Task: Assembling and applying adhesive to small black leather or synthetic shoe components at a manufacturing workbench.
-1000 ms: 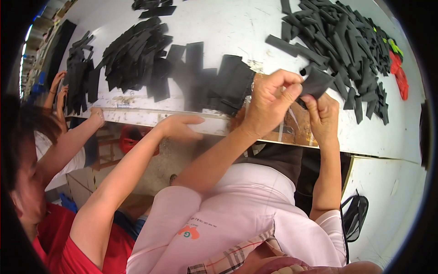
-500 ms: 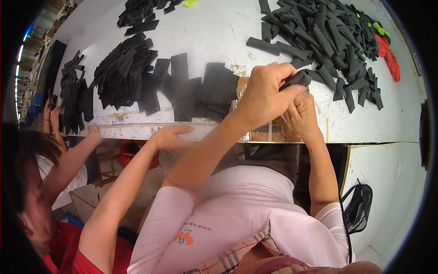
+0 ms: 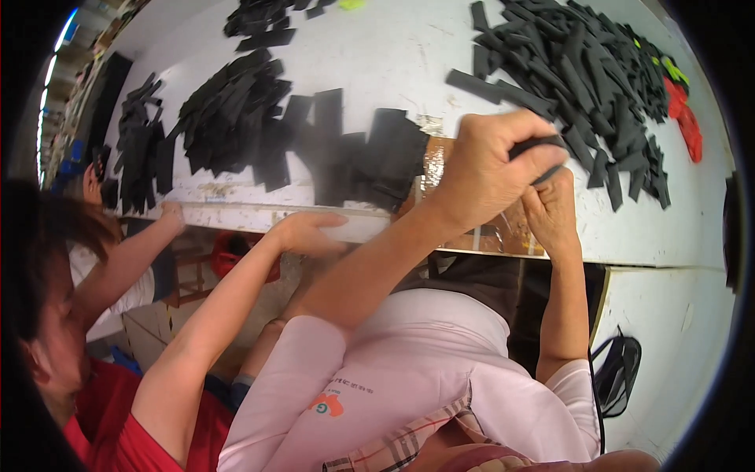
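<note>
My left hand (image 3: 497,161) is closed round a dark rolled fabric tube (image 3: 544,149), with the thumb and fingers gripping it. Close below, my right hand (image 3: 553,211) is closed with its fingers curled up against the tube; what they hold, if anything, is hidden. Both hands are over a brown taped board (image 3: 510,228) at the table's near edge. Just left of the board are flat black fabric pieces (image 3: 397,149), partly overlapping. Beyond my hands, to the right, a large pile of dark rolled tubes (image 3: 578,71) spreads over the white table.
More black strips lie in piles (image 3: 232,118) on the left part of the white table (image 3: 377,55). A co-worker's hand (image 3: 307,234) hovers by the table edge, close to my left forearm. A red bag (image 3: 684,118) rests at the far right, and a black bag (image 3: 617,376) hangs below.
My left hand has moved a little right with the dark tube and is blurred. The right hand stays close under it. The whole view has shifted slightly.
</note>
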`<action>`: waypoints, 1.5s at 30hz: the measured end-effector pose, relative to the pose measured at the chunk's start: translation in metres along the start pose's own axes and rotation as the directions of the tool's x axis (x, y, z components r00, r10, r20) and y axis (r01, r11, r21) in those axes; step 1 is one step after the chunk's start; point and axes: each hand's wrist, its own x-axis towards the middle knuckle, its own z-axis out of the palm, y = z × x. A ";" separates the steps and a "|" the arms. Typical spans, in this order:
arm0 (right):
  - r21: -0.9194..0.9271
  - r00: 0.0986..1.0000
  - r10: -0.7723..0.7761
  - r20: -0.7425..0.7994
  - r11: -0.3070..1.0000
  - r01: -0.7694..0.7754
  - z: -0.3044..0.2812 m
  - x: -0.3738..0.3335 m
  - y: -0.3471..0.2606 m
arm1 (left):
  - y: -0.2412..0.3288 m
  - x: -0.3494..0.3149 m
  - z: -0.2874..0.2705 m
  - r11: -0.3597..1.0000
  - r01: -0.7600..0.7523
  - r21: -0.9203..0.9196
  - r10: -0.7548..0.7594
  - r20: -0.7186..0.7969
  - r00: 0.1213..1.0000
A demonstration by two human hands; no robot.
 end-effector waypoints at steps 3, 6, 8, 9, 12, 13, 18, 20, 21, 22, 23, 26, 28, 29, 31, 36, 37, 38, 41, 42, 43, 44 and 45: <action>0.097 0.994 0.037 -0.103 0.995 -0.027 0.024 -0.009 0.015 | -0.001 0.003 -0.008 0.992 0.078 0.103 -0.084 0.064 0.994; 0.075 0.991 0.008 -0.134 0.997 0.002 0.030 -0.014 0.026 | 0.001 0.000 -0.002 0.995 -0.011 0.097 0.016 -0.051 0.999; 0.110 0.989 -0.001 -0.148 0.994 0.017 0.030 -0.015 0.027 | 0.003 -0.005 -0.001 0.992 -0.104 0.077 0.111 -0.093 0.989; 0.104 0.990 0.016 -0.138 0.995 -0.001 0.029 -0.014 0.023 | 0.003 -0.007 -0.001 0.988 -0.154 0.016 0.155 -0.104 0.982; 0.128 0.993 0.032 -0.116 0.992 -0.017 0.027 -0.014 0.015 | 0.003 -0.008 0.001 0.977 -0.077 -0.197 0.049 -0.142 0.989; 0.105 0.994 0.041 -0.106 0.994 -0.030 0.024 -0.013 0.011 | 0.004 -0.009 0.002 0.961 -0.009 -0.278 -0.025 -0.121 0.992; 0.118 0.995 0.101 -0.010 0.988 -0.099 0.004 0.006 -0.030 | 0.011 -0.006 -0.012 0.787 -0.061 -0.613 -0.066 -0.182 0.981; 0.038 0.983 0.166 0.084 0.985 -0.169 -0.002 0.009 -0.032 | 0.007 -0.006 -0.021 0.793 -0.054 -0.606 -0.070 -0.180 0.981; -0.032 0.984 0.158 0.083 0.987 -0.156 0.002 0.008 -0.022 | 0.004 -0.005 -0.019 0.778 -0.080 -0.624 -0.079 -0.223 0.972; -0.101 0.985 0.151 0.084 0.985 -0.142 0.008 0.004 -0.011 | 0.001 -0.006 -0.017 0.779 -0.082 -0.622 -0.080 -0.228 0.970; -0.099 0.985 0.149 0.090 0.985 -0.140 0.011 -0.001 -0.006 | -0.004 -0.009 -0.016 0.784 -0.001 -0.621 -0.150 -0.192 0.970; 0.004 0.992 0.120 0.041 0.993 -0.120 0.021 -0.007 0.007 | -0.003 -0.011 -0.019 0.820 0.072 -0.568 -0.202 -0.168 0.965; 0.004 0.991 0.136 -0.006 0.991 -0.136 0.024 -0.009 0.011 | -0.003 -0.007 -0.021 0.925 0.049 -0.376 -0.125 -0.179 0.976; -0.009 0.992 0.119 -0.028 0.993 -0.120 0.025 -0.009 0.010 | -0.004 -0.006 -0.019 0.942 -0.048 -0.333 -0.031 -0.227 0.973; 0.007 0.991 0.134 -0.014 0.991 -0.134 0.024 -0.011 0.010 | 0.001 -0.007 -0.023 0.973 -0.045 -0.227 0.000 -0.196 0.981; 0.019 0.984 0.171 -0.051 0.985 -0.171 0.028 -0.014 0.005 | 0.004 -0.010 -0.030 0.994 -0.093 -0.053 0.080 -0.217 0.973; 0.017 0.984 0.172 -0.047 0.985 -0.171 0.028 -0.014 0.004 | 0.003 -0.010 -0.030 0.994 -0.092 -0.055 0.078 -0.221 0.972; -0.025 0.985 0.166 -0.042 0.986 -0.167 0.028 -0.013 0.002 | 0.003 -0.010 -0.031 0.994 -0.103 -0.037 0.091 -0.239 0.967; -0.142 0.996 0.068 -0.064 0.987 -0.077 0.028 -0.012 0.004 | -0.001 -0.013 -0.029 0.989 -0.135 0.053 0.145 -0.271 0.952; -0.213 0.996 -0.037 -0.087 0.977 0.017 0.028 -0.011 0.005 | -0.004 -0.014 -0.030 0.977 -0.164 0.137 0.197 -0.278 0.940; -0.363 0.999 -0.004 -0.039 0.932 -0.010 0.024 -0.009 -0.007 | -0.009 -0.018 -0.033 0.950 -0.225 0.218 0.284 -0.298 0.911; -0.489 0.987 -0.162 -0.007 0.861 0.138 0.022 -0.004 -0.011 | -0.013 -0.024 -0.036 0.980 -0.149 0.131 0.189 -0.389 0.902; -0.477 0.986 -0.168 -0.019 0.868 0.139 0.021 -0.002 -0.014 | -0.020 -0.032 -0.041 0.984 -0.046 0.171 0.111 -0.392 0.913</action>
